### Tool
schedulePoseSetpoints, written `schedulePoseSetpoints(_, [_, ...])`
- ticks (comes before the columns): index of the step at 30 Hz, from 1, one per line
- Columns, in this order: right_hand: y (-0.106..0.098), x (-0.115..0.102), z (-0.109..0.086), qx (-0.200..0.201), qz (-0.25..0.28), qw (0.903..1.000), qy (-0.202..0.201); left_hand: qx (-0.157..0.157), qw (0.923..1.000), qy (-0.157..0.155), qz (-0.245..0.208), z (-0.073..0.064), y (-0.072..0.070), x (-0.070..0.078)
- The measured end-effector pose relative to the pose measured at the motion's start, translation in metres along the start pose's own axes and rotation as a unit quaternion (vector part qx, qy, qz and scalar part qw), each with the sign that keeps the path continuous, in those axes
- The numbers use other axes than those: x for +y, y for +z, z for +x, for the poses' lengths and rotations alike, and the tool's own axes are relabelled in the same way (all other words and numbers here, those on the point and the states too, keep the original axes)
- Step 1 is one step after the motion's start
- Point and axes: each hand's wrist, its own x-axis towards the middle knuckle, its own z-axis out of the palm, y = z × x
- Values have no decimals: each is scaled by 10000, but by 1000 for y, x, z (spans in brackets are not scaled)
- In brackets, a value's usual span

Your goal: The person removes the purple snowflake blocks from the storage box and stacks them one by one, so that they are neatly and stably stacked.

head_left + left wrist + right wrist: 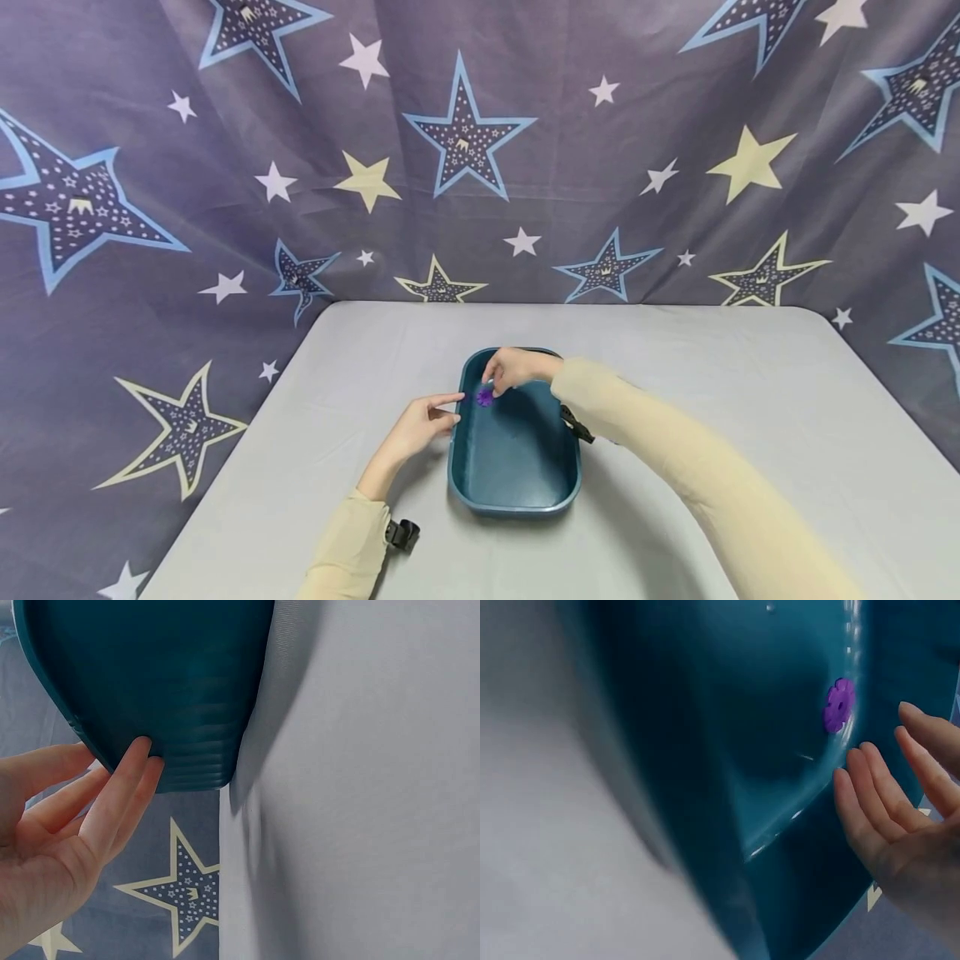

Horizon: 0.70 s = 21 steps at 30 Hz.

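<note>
A deep teal rectangular tub (517,467) stands on the table. Inside, near its far left corner, lies a small purple disc with a scalloped edge and a hole (840,706); it appears as a purple spot (485,398) in the head view. Reaching over the tub, my right hand (516,367) hovers by the disc. The right wrist view shows the right hand (900,795) with its fingers apart from the disc and nothing held. My left hand (416,427) rests its extended fingertips (140,746) against the tub's outer left wall.
A pale grey cloth covers the table (375,350). Behind and to the sides hangs a purple-grey curtain (570,158) with stars. Black straps with small devices sit at the left wrist (402,536) and right wrist (576,423).
</note>
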Motion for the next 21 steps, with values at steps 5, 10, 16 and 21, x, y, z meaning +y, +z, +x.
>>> schedulePoseSetpoints(5, [3, -5, 4, 33, -123, 9997, 185, 21, 10000, -30, 36, 0, 1, 0])
schedulePoseSetpoints(10, [6, -8, 11, -62, -209, 9990, 391, 10, 10000, -56, -16, -1, 1, 0])
schedulePoseSetpoints(16, [10, -6, 21, -86, -358, 9963, 771, -35, 9999, -59, -75, -9, 0, 19])
schedulePoseSetpoints(21, [11, -2, 28, -71, -257, 9949, 974, -39, 10000, -87, 26, -14, 0, 30])
